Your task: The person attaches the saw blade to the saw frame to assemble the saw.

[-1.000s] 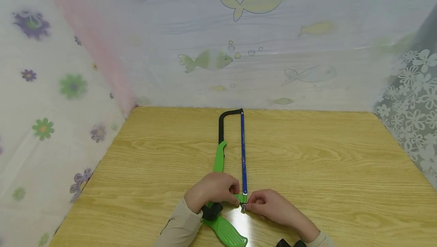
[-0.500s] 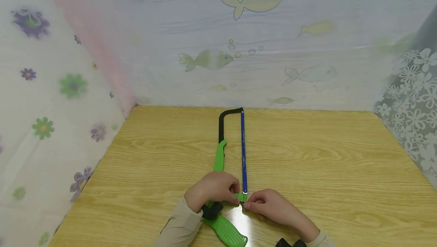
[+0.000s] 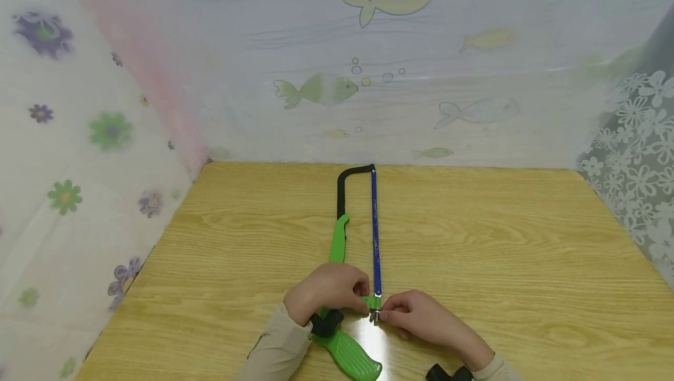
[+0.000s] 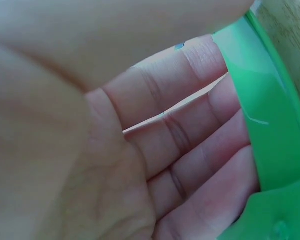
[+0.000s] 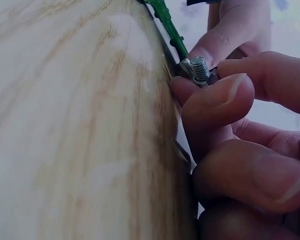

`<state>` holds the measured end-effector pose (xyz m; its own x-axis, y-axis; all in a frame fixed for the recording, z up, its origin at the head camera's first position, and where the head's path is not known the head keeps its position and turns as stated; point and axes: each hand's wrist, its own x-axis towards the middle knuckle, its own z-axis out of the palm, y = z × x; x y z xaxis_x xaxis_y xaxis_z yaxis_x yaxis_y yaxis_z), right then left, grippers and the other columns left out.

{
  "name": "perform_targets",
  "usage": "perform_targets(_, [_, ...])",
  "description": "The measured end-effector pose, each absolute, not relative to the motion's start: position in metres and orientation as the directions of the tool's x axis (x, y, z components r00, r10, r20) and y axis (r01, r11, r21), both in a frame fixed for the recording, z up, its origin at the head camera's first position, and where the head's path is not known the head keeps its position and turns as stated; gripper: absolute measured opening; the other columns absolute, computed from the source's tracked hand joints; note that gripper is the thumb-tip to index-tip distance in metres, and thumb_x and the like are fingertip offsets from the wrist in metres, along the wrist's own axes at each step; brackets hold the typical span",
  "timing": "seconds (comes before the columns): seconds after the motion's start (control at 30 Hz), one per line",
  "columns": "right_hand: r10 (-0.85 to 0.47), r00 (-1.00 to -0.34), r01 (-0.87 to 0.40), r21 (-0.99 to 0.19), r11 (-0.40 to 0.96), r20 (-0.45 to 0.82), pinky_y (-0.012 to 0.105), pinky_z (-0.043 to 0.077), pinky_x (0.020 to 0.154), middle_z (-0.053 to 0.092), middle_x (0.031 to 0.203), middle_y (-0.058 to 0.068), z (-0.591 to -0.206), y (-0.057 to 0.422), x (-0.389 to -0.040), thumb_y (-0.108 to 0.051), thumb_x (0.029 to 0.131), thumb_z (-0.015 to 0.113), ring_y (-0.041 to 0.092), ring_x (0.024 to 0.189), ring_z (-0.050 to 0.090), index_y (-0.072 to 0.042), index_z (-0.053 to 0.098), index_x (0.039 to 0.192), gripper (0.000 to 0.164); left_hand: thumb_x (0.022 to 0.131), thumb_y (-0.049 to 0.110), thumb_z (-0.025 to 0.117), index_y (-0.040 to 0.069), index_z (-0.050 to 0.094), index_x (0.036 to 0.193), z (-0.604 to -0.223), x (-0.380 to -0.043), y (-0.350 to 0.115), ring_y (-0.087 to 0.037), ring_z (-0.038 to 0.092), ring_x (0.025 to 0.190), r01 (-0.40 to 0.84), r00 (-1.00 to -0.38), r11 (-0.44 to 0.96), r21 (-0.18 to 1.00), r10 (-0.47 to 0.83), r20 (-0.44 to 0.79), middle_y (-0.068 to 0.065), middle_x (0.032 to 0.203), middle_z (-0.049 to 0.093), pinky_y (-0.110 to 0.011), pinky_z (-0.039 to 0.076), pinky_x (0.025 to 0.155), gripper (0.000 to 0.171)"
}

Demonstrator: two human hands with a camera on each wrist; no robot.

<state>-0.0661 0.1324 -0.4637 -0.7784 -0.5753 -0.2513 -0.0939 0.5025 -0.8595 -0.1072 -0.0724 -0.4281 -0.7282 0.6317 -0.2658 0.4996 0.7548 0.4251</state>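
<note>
A hacksaw (image 3: 351, 359) with a green handle, black front bow and blue blade (image 3: 376, 234) lies on the table, its front end pointing away from me. My left hand (image 3: 330, 292) holds the green frame near the blade's rear end. In the left wrist view its fingers lie along the green frame (image 4: 270, 125). At the rear blade mount, my right hand (image 3: 423, 316) pinches a small metal wing nut (image 3: 375, 315) with thumb and index finger. The right wrist view shows the threaded bolt end (image 5: 199, 69) sticking out of the nut between the fingertips.
The wood-grain table (image 3: 500, 240) reaches back to a wall covering (image 3: 400, 41) printed with fish. Flowered sheeting (image 3: 63, 252) stands along the left side, and lace-like white flowers (image 3: 639, 188) line the right. Black wrist straps (image 3: 326, 323) are on the wrists.
The right fingertips covered the wing nut half a second ago; now they have shifted slightly right and it shows again, its wings at another angle. The left hand and hacksaw keep their place.
</note>
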Motion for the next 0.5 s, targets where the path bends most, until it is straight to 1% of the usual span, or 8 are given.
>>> perform_targets(0.23, [-0.586, -0.768, -0.083, -0.867, 0.491, -0.258, 0.022, 0.031, 0.045, 0.045, 0.05, -0.008, -0.465, 0.1332, -0.0674, -0.037, 0.087, 0.054, 0.005, 0.043, 0.038, -0.02, 0.064, 0.083, 0.02, 0.069, 0.038, 0.072, 0.027, 0.058, 0.072, -0.4282, -0.1072, -0.0731, -0.002, 0.044, 0.058, 0.501, -0.727, 0.753, 0.426, 0.633, -0.264, 0.016, 0.065, 0.048, -0.019, 0.036, 0.054, 0.018])
perform_targets(0.5, [-0.577, -0.779, -0.081, -0.875, 0.478, -0.243, 0.022, 0.032, 0.045, 0.045, 0.05, -0.005, -0.4616, 0.1333, -0.0663, -0.034, 0.087, 0.054, 0.006, 0.043, 0.039, -0.018, 0.064, 0.084, 0.019, 0.069, 0.038, 0.072, 0.027, 0.058, 0.072, -0.427, -0.1068, -0.0724, -0.002, 0.044, 0.058, 0.487, -0.733, 0.758, 0.433, 0.625, -0.27, 0.016, 0.065, 0.049, -0.02, 0.037, 0.054, 0.018])
